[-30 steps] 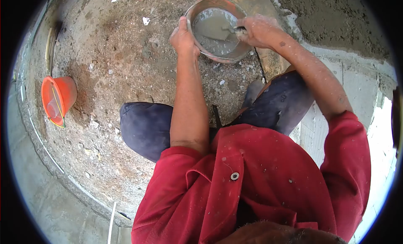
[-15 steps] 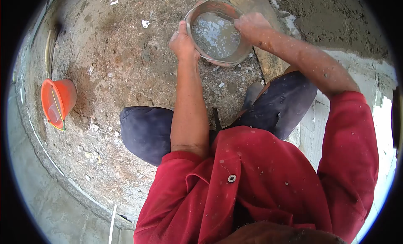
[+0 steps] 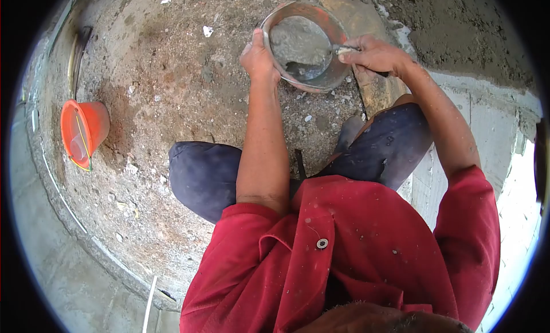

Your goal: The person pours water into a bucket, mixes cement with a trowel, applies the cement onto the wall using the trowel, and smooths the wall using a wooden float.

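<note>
Paste bucket, mouth upward above gritty ground, between the person's two hands. Fingers of the left hand grip its rim; those of the right hand are wrapped around a tool, whose far end is hidden at the grey paste. Any marking on the shirt's metal button, below the fingers, is too small to read. Well left of the left fingers: orange bucket with yellow handle; nearer them, a white scrap. Just below the right fingers: tan slab; beyond, upper right, rough grey surface. Dark-trousered knees flank the left forearm.
</note>
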Demonstrator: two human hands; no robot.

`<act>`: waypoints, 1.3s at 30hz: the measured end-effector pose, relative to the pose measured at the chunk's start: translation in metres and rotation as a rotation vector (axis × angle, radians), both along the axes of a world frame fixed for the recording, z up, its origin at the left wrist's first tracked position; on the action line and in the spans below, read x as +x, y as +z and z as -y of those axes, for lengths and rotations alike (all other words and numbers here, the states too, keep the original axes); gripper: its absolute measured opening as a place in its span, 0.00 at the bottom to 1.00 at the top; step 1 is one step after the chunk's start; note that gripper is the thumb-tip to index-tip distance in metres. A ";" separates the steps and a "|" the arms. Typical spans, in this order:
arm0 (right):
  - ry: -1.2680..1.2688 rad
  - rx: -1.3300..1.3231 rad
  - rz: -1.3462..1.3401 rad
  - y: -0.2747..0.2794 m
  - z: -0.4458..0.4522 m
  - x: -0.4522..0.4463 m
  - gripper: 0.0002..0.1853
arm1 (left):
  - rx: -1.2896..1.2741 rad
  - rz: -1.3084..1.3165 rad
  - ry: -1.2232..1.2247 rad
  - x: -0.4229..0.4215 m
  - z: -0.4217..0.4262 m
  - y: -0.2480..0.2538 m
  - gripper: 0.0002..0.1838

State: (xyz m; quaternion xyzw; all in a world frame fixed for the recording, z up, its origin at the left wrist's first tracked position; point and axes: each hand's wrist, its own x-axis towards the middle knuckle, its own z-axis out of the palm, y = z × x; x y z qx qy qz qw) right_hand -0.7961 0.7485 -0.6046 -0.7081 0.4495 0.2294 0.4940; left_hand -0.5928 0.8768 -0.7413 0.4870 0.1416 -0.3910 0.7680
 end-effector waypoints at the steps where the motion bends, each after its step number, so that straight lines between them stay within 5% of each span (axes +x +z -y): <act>1: 0.127 -0.223 -0.060 -0.004 -0.004 0.007 0.21 | 0.007 0.000 -0.007 -0.002 0.001 0.001 0.14; 3: 0.378 -0.670 -0.186 -0.025 -0.024 0.034 0.21 | 0.013 0.002 -0.041 -0.002 0.003 0.000 0.17; 6: 0.619 -0.691 -0.275 -0.049 -0.059 0.047 0.19 | -0.071 -0.023 -0.041 0.003 0.004 -0.010 0.16; 12: 0.385 -0.781 -0.174 0.008 -0.019 0.031 0.16 | -0.007 -0.023 -0.081 0.002 -0.001 -0.010 0.18; 16: 0.661 -0.755 -0.230 -0.048 -0.053 0.057 0.15 | -0.046 -0.057 -0.071 0.005 0.003 -0.012 0.18; 23: 0.551 -0.969 -0.087 0.016 -0.022 0.046 0.11 | -0.058 -0.024 -0.078 0.003 0.000 -0.021 0.18; 29: 1.099 -0.986 -0.084 0.029 -0.069 0.069 0.05 | -0.054 -0.009 -0.079 0.005 -0.004 -0.033 0.19; 34: 1.006 -1.354 0.045 0.032 -0.006 0.058 0.08 | -0.057 -0.030 -0.079 0.002 -0.002 -0.024 0.19; 37: 0.932 -1.001 -0.266 -0.015 0.015 0.047 0.09 | -0.004 0.008 -0.059 0.003 0.001 -0.030 0.19; 39: 0.748 -0.943 -0.249 -0.050 0.003 0.027 0.09 | -0.009 0.002 -0.038 -0.001 0.001 -0.029 0.19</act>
